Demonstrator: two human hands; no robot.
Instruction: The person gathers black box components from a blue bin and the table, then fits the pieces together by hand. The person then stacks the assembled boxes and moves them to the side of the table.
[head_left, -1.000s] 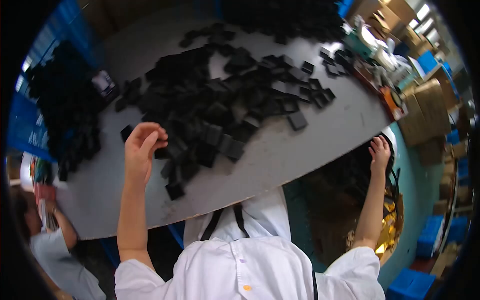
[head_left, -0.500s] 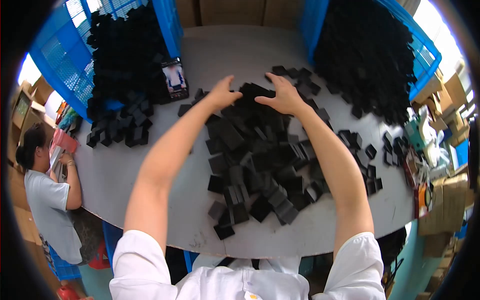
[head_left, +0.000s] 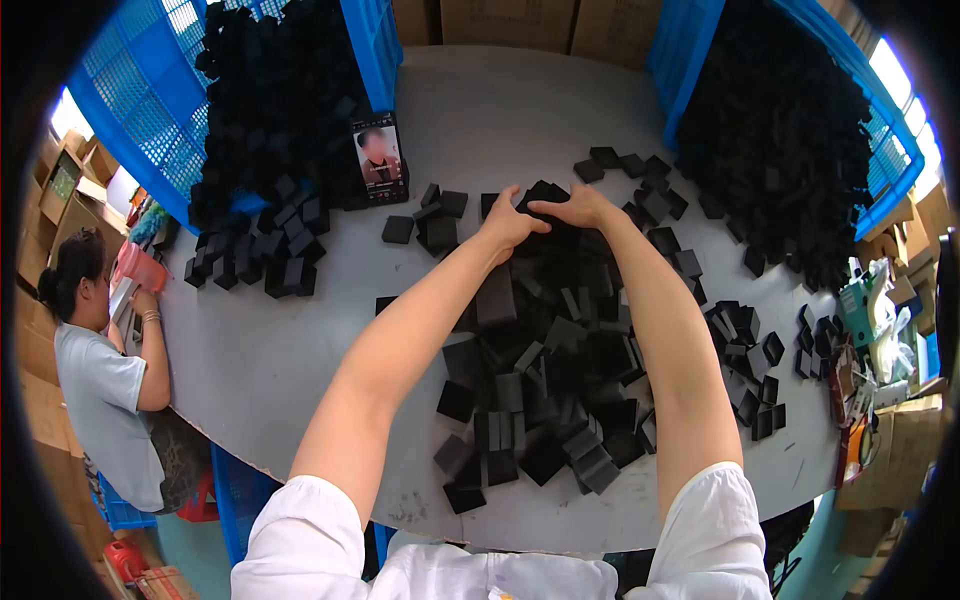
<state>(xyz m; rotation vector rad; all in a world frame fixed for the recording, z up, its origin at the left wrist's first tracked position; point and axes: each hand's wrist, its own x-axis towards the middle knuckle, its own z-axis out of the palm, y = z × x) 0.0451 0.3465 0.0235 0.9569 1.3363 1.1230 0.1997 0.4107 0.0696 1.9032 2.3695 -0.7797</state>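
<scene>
A loose heap of small black rectangular blocks (head_left: 540, 370) spreads over the grey table (head_left: 330, 330) in front of me. At the far end of the heap, my left hand (head_left: 514, 226) curls around black blocks (head_left: 546, 190) from the left side. My right hand (head_left: 588, 208) presses on the same cluster from the right, its thumb lying across the near side. Both thumbs come close together, and the fingers on the far side are partly hidden by the blocks.
Blue plastic crates (head_left: 370, 60) tipped open at the back left and back right (head_left: 690, 75) spill more black blocks. A phone (head_left: 379, 160) stands against the left pile. At the left edge sits another person (head_left: 105, 370). Cartons (head_left: 885, 460) are stacked at right.
Both hands have come closer together and closed on blocks at the heap's far end; before, they were spread with fingers apart. The camera view has shifted slightly, and the phone's picture differs.
</scene>
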